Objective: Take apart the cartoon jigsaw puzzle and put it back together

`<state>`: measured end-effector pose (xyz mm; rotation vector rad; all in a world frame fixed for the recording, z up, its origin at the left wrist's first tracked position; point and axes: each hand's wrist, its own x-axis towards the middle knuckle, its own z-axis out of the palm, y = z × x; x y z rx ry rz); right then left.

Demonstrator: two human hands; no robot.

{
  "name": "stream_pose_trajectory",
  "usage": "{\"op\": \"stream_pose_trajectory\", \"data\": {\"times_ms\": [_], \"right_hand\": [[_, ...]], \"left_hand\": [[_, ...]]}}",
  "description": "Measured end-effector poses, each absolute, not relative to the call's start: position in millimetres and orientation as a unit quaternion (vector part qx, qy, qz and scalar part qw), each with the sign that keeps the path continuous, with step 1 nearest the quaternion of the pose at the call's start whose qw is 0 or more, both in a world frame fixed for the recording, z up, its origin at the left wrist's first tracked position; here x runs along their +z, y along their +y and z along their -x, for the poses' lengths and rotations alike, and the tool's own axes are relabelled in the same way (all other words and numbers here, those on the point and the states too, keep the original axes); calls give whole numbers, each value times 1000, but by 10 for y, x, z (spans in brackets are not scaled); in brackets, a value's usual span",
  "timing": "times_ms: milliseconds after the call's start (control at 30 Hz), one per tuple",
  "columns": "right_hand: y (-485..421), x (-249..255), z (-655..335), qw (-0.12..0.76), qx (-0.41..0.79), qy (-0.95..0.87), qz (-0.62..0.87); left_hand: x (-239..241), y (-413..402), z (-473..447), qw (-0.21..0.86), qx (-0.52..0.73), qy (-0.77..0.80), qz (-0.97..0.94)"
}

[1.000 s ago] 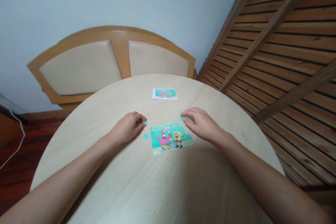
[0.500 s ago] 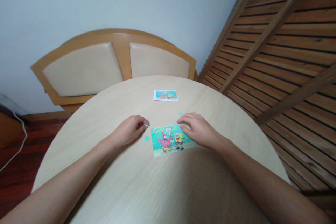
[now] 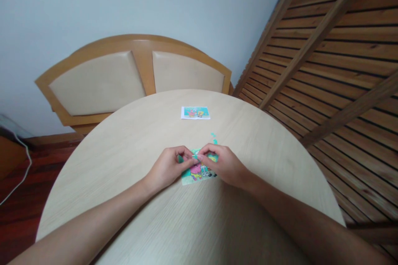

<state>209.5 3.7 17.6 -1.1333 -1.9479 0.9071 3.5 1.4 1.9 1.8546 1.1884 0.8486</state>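
Left hand (image 3: 170, 165) and right hand (image 3: 228, 164) pinch a teal puzzle piece (image 3: 196, 156), presumably light, stiffish, best gripped edgewise.

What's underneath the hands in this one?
A picture puzzle lies under the left hand and right hand. Part of its pink figure shows between them. The right hand covers the puzzle's right end, so gaps there can't be checked.

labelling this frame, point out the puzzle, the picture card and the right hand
puzzle (image 3: 199, 172): head view, its uncovered lower part
picture card (image 3: 195, 113): head view, its printed middle
right hand (image 3: 228, 163): head view, back of hand
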Motion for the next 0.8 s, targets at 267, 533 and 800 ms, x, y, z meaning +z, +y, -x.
{"op": "stream_pose_trajectory", "data": {"times_ms": [267, 533, 800], "right_hand": [[387, 333, -2680, 314, 416, -713, 469], [463, 345, -2932, 146, 424, -784, 429], [439, 316, -2867, 106, 385, -825, 400]], "left_hand": [[34, -117, -10, 138, 205, 320, -915], [-14, -62, 77, 139, 138, 312, -930], [-21, -49, 105, 148, 135, 309, -930]]}}
